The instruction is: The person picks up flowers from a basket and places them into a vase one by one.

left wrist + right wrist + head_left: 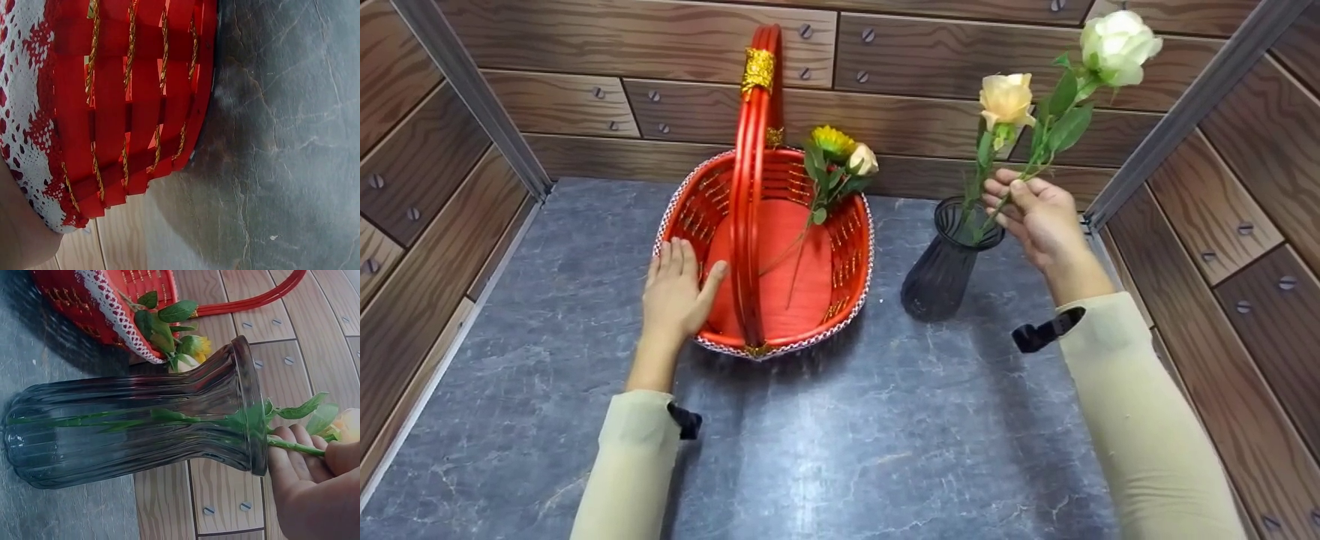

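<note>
Dimly through the smoky vase (101, 453), green stems (79, 420), exact count unclear.

Red basket (816, 262), gold cord (130, 45), white lace rim (25, 73), left of centre. Smoky grey vase (937, 281), right of centre. White rose (1119, 46), peach rose (1006, 97), upper right. Yellow flower (831, 142), cream rose (862, 160), upper middle. Grey marbled table (810, 465). Brown wood-grain walls (690, 45), top. Beige sleeves (1125, 420), bottom.

Glossy red slats, openwork lace (22, 107) and shiny gold cord (130, 50) dress a basket (849, 264) near a smooth, ribbed, glassy vase (940, 279), matt, clothlike roses (1006, 100), a softly gleaming, marble-look counter (810, 457) and wood-grained panels (960, 49).
</note>
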Action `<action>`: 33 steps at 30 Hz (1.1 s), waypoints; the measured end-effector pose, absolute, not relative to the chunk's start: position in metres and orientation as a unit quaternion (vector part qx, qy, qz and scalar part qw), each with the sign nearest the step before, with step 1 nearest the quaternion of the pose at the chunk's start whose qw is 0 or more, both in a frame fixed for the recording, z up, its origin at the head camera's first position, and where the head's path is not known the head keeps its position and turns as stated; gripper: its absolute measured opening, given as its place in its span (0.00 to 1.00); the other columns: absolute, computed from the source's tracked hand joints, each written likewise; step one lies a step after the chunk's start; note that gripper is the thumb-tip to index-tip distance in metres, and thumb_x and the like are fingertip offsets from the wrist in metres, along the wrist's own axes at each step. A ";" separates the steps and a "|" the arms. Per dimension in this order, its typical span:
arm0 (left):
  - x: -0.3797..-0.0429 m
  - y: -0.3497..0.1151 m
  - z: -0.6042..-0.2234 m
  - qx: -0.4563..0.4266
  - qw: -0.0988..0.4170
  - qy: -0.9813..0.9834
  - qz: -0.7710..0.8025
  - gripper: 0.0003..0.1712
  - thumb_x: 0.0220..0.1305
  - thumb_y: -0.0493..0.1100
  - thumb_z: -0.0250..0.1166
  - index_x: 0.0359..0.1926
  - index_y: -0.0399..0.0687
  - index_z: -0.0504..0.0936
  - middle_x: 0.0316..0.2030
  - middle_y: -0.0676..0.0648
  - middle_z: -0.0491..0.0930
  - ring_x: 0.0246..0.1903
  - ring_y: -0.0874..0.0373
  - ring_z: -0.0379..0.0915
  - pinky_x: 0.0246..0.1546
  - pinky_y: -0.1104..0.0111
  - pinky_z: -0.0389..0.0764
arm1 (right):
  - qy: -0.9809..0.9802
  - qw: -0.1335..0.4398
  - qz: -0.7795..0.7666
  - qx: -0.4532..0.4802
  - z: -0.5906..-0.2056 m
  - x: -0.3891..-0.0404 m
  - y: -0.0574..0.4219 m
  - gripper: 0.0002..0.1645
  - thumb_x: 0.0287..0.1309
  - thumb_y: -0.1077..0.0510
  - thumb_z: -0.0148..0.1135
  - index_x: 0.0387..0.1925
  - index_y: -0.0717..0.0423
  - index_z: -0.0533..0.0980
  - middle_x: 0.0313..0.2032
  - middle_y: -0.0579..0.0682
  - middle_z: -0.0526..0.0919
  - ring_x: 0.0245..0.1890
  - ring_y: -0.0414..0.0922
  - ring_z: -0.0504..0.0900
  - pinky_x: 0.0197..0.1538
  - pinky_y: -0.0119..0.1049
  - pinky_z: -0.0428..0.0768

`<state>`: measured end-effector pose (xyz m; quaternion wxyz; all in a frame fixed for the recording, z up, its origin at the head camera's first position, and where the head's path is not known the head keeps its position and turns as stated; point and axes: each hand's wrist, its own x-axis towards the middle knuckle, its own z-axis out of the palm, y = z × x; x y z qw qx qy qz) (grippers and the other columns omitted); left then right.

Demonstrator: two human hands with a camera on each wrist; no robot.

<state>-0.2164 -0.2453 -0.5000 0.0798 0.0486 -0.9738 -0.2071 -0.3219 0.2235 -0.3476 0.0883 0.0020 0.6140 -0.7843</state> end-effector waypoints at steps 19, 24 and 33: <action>-0.215 -0.245 -0.499 0.049 0.078 -0.974 -0.206 0.55 0.72 0.74 0.29 0.76 0.28 0.48 0.76 0.30 0.45 0.77 0.37 0.34 0.77 0.50 0.35 | 0.708 0.162 -0.686 0.039 -0.331 -0.325 0.223 0.30 0.75 0.56 0.49 0.71 0.66 0.61 0.55 0.53 0.83 0.59 0.46 0.82 0.58 0.35 0.80; -0.215 -0.245 -0.500 0.048 0.079 -0.973 -0.210 0.55 0.72 0.74 0.29 0.76 0.29 0.48 0.76 0.30 0.45 0.77 0.38 0.34 0.77 0.50 0.35 | 0.705 0.186 -0.683 0.042 -0.326 -0.326 0.224 0.26 0.75 0.59 0.48 0.67 0.69 0.64 0.40 0.48 0.89 0.44 0.42 0.88 0.55 0.37 0.82; -0.216 -0.245 -0.499 0.049 0.082 -0.973 -0.212 0.54 0.73 0.72 0.32 0.76 0.28 0.48 0.76 0.30 0.46 0.77 0.37 0.35 0.77 0.50 0.36 | 0.724 0.219 -0.653 0.029 -0.317 -0.322 0.232 0.31 0.76 0.60 0.45 0.73 0.71 0.53 0.65 0.67 0.71 0.50 0.43 0.86 0.59 0.38 0.79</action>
